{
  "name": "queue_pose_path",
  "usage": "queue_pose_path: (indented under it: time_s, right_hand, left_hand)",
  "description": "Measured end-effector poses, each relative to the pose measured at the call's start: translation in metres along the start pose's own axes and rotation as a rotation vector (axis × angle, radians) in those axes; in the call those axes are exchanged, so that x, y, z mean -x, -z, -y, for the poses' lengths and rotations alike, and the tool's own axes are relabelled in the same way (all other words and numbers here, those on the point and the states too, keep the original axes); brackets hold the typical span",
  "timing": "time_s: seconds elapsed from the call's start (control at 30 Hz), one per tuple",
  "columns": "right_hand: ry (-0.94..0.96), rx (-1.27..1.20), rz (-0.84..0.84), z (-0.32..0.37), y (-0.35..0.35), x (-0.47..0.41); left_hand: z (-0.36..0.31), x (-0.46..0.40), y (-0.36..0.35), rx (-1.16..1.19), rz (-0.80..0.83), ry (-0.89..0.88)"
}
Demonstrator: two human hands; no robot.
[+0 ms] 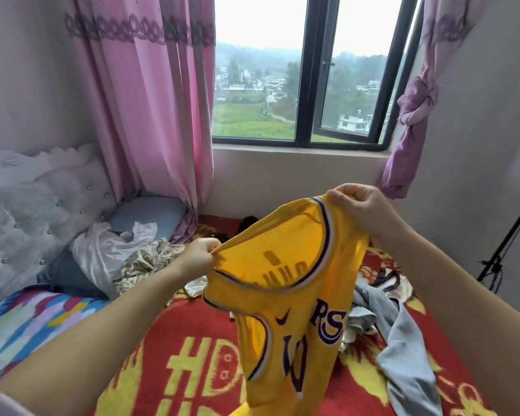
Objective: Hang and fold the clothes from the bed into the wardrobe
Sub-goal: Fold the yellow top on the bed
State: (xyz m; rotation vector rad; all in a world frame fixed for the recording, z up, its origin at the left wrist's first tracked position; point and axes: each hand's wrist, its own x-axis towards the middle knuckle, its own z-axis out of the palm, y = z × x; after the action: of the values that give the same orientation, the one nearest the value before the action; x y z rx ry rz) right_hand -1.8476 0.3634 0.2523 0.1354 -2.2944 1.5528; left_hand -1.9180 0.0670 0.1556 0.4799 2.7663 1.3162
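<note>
A yellow basketball jersey [285, 310] with purple and white trim hangs in the air above the bed [180, 364]. My left hand [197, 256] pinches one shoulder strap at the left. My right hand [353, 202] grips the other strap, higher and to the right. The neck opening faces me and the jersey's lower part drops out of the bottom of the view. More clothes lie on the bed: a grey-blue garment [403, 340] at the right and a white and patterned heap [123, 253] at the left. No wardrobe is in view.
The bed has a red and yellow blanket, with a colourful sheet [33, 319] at the left. A padded headboard [33, 205] and a blue pillow [150, 216] are at the far left. Pink curtains [150, 100] flank a window. A black tripod stand [505, 250] is by the right wall.
</note>
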Motion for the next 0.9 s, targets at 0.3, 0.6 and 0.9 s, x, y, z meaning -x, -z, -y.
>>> queue_pose_path:
  time_s: [0.3, 0.6, 0.9]
  right_hand:
    - [-0.005, 0.177, -0.123, -0.029, 0.022, -0.014]
    - [-0.021, -0.036, 0.138, -0.024, 0.024, -0.014]
    - [-0.282, 0.038, 0.411, -0.019, 0.030, -0.023]
  left_hand:
    - [-0.003, -0.002, 0.037, 0.443, -0.196, -0.005]
    - [-0.037, -0.014, 0.083, -0.059, 0.047, -0.280]
    - [-0.033, 0.003, 0.118, 0.312, 0.388, 0.177]
